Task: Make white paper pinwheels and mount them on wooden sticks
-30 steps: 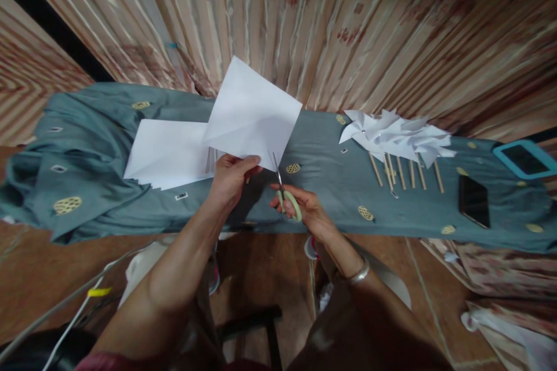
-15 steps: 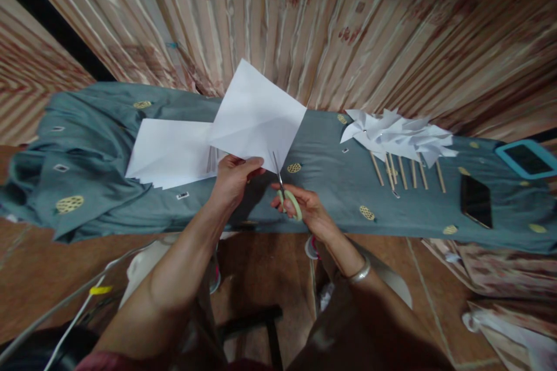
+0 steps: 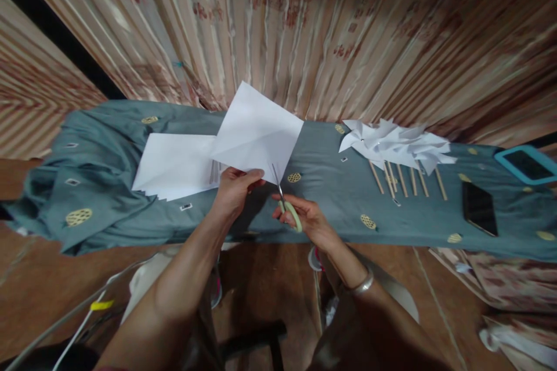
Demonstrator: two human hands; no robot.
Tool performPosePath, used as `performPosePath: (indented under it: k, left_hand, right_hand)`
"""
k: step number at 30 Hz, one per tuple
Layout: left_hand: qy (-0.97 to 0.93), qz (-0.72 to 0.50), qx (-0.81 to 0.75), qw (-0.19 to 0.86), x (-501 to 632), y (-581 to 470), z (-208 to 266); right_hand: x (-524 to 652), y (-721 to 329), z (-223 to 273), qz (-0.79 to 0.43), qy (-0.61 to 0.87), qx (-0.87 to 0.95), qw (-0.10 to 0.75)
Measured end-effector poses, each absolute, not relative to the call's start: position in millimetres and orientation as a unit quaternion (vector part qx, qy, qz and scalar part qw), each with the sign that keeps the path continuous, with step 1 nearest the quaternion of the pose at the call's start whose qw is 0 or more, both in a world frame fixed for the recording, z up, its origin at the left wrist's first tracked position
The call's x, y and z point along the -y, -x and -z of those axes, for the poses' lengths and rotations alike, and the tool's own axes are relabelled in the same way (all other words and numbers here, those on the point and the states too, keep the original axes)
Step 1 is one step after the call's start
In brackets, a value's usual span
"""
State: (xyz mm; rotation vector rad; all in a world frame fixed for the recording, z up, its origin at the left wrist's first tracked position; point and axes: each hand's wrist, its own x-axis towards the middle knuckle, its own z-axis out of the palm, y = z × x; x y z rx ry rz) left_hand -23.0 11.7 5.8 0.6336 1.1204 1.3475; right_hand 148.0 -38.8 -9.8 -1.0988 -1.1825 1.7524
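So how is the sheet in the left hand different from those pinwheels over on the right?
The sheet is one broad, four-cornered piece, while the pinwheels have many pointed, folded blades.
The sheet is held in the left hand; the pinwheels lie bunched together on the green cloth.
The pinwheels have sticks, whereas the sheet has none.
Both are white and look like paper.

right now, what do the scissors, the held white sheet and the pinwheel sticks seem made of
Scissors: blades look like shiny metal, given their grey glint; handles probably smooth plastic, from their even pale green.
Held white sheet: most likely matt paper, being thin, crisp-edged and without gloss.
Pinwheel sticks: seemingly bare wood, from their dull tan colour, though grain can't be made out.
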Motion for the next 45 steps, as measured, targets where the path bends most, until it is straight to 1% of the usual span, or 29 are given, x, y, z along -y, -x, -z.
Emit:
performPosePath:
  k: [4,9,22,29,45]
  left_hand:
    - [-0.27,-0.584,-0.476,0.6,-11,23,-7]
    - [-0.275,-0.578,-0.479,0.601,-11,24,-8]
    - [-0.263,-0.587,-0.469,0.606,-12,24,-7]
    - [-0.272,-0.584,-0.482,0.593,-14,21,-9]
    - [-0.287,-0.595,-0.444,0.605,-15,11,-6]
  right_hand:
    - [39,-148,18,-0.684,0.424,0.457,0.38]
    - [39,-148,26,-0.689,0.423,0.457,0.371]
    - [40,-145,33,-0.687,0.42,0.44,0.398]
    - [40,-145,29,-0.685,0.422,0.437,0.402]
    - [46,-150,28,-0.619,0.452,0.508,0.391]
